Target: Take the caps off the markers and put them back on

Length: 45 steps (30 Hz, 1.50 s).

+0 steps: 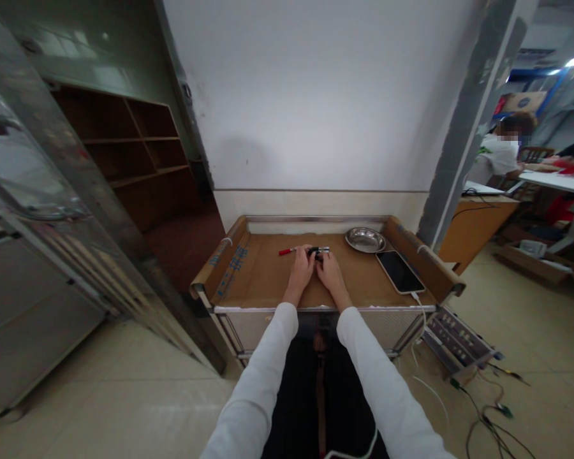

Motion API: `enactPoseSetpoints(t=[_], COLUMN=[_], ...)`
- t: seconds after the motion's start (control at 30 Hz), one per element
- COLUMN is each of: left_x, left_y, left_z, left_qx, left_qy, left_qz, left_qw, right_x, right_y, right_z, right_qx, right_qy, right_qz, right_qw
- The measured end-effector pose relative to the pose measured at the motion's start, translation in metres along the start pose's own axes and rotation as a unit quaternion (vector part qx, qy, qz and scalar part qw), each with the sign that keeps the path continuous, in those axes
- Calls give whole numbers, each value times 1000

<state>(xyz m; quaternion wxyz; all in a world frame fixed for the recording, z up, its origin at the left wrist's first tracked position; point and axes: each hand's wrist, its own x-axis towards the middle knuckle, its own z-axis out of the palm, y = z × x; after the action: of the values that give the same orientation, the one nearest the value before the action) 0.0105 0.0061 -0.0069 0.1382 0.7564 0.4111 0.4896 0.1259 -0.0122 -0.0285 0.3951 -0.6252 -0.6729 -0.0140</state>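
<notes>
My left hand [303, 264] and my right hand [330, 271] are close together above the cardboard-covered cart top [263, 280]. The fingers of both are bent around a small black object [318, 254], mostly hidden between them and too small to name. Just beyond the fingertips lies a slim tool with a red end [285, 252] to the left. A shiny, pale end [326, 248] shows to the right; I cannot tell whether it belongs to the same tool.
A round steel dish [365, 240] stands at the back right of the cart. In front of it a phone [400, 272] lies with a white cable [417, 298] plugged in. Raised cardboard-lined sides [222, 258] edge the top. Cables [490, 421] trail on the floor; a person [502, 150] sits far right.
</notes>
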Motion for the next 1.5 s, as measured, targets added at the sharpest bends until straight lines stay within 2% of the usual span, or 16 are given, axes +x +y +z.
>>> enactPoseSetpoints(t=[0.1,0.5,0.7,0.83,1.17,1.5], left_x=[0,2,3,3,3,4], left_y=[-2,-18,-29,-35,-32,-35], left_z=[-1,-1,1,3,1,0], left_qx=[-12,-49,-58,-58,-58,-96], left_qy=[13,128,183,190,190,194], left_qz=[1,-34,-87,-117,-117,-162], left_qw=[1000,990,978,973,973,963], right_x=[0,4,4,4,1,0], right_y=[5,17,15,12,5,-2], right_z=[2,10,8,6,-2,-9], right_qx=[11,87,60,41,21,3], right_qy=[-4,16,-13,-20,-30,-23], right_qz=[3,2,-4,-8,-17,-4], right_qw=[1000,996,998,999,999,1000])
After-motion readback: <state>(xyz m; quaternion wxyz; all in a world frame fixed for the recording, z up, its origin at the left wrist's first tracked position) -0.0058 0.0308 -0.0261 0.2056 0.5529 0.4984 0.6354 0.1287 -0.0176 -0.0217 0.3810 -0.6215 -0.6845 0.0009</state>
